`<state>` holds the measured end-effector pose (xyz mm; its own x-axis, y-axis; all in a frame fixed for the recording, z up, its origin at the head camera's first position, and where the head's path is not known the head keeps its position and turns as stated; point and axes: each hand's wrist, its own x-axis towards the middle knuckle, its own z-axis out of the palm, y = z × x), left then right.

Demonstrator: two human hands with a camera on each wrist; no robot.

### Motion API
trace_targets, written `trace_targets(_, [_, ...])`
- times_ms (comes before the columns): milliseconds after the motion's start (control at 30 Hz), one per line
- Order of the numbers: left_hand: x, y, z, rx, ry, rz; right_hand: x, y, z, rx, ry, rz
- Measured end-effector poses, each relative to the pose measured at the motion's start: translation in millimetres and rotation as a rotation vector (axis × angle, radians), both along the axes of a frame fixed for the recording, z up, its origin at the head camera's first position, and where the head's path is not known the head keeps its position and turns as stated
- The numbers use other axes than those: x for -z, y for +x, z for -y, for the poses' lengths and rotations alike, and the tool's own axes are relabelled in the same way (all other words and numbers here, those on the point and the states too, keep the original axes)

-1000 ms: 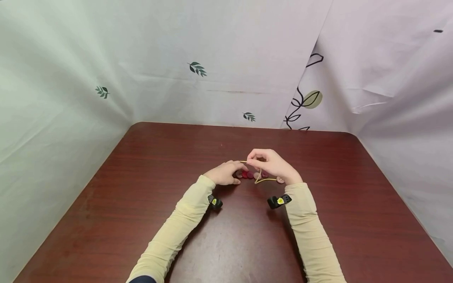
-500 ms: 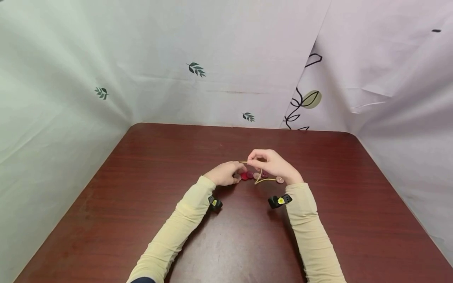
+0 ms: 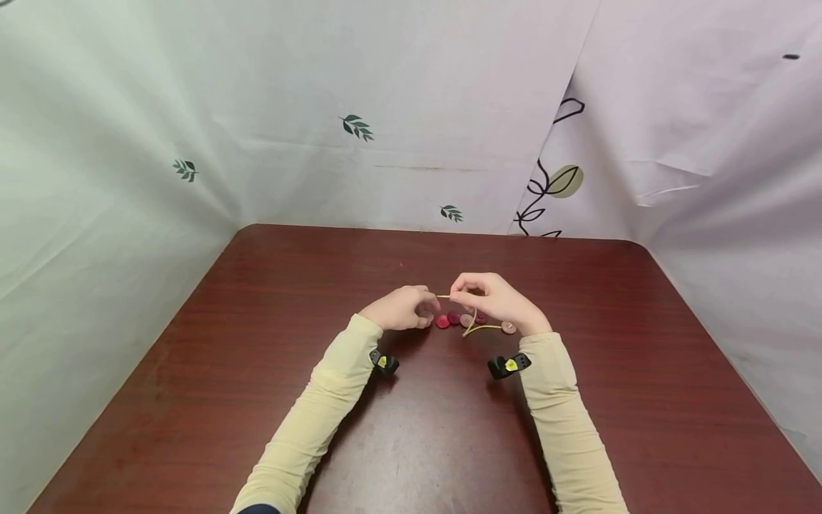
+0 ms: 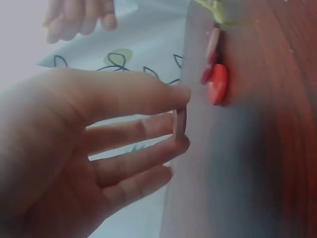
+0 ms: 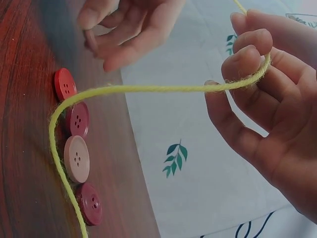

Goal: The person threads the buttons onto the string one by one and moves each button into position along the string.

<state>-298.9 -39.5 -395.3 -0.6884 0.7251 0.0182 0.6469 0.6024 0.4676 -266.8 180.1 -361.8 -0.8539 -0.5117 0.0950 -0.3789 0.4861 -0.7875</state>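
Note:
My left hand (image 3: 399,308) pinches a brownish-pink button (image 4: 180,124) on edge between thumb and fingers, raised off the table. To its right, my right hand (image 3: 496,297) grips a yellow yarn (image 5: 148,89) near one end; a short tip sticks out past the fingertips toward the left hand. The yarn drops from the right hand, bends on the table and runs to a pale pink button (image 3: 509,327). Between the hands lies a row of four-hole buttons: a red one (image 5: 64,84), a maroon one (image 5: 78,119), a pale pink one (image 5: 77,158) and another maroon one (image 5: 91,204).
The dark reddish-brown table (image 3: 398,428) extends around both arms. White cloth (image 3: 289,93) with printed leaves hangs behind it and at both sides. Each wrist carries a black camera strap (image 3: 509,365) over a pale yellow sleeve.
My left hand has picked the leftmost button out of the row and drawn it slightly left and up. The right hand stays nearly still with the yarn.

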Motion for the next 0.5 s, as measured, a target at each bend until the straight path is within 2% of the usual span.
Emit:
trace_targets(133, [-6.7,2.0,1.6,0.033,0.026,-0.014,-0.1,0.1,-0.8,0.009,0.013,-0.004])
trace_targets(333, [-18.4,4.8,4.1,0.041,0.075,-0.005,-3.3,2.2,-2.7,0.015,0.030,-0.026])
trace_targets(400, [-21.9,5.2,5.6,0.051,0.107,-0.017,-4.5,3.0,-3.4,0.017,0.025,-0.028])
trace_targets(500, [-27.3,6.3,8.7,0.080,0.157,-0.075,-5.3,3.0,-4.5,0.015,0.018,-0.031])
